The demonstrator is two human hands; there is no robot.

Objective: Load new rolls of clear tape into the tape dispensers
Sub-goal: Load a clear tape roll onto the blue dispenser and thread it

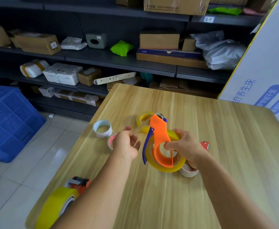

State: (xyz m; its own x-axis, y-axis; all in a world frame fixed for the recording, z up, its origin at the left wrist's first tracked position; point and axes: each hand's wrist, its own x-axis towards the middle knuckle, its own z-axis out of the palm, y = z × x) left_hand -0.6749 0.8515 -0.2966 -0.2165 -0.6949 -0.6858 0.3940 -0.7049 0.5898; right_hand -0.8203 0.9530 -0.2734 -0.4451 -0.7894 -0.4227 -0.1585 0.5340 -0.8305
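Right hand (187, 146) fingers gripped the orange dispenser (162, 142) holding a clear tape roll (166, 167); left hand (127, 144) fingers pinched its thin, sticky, easily creased tape end (141, 128), best held by the edges.

Wooden table (218, 146) with tape rolls (102, 128)

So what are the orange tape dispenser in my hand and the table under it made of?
The orange tape dispenser looks like moulded plastic: uniform bright colour, thin smooth curved body, dull sheen. The light wood-grain table is probably laminate rather than solid wood: printed-looking straight grain, smooth satin surface, rounded corner.
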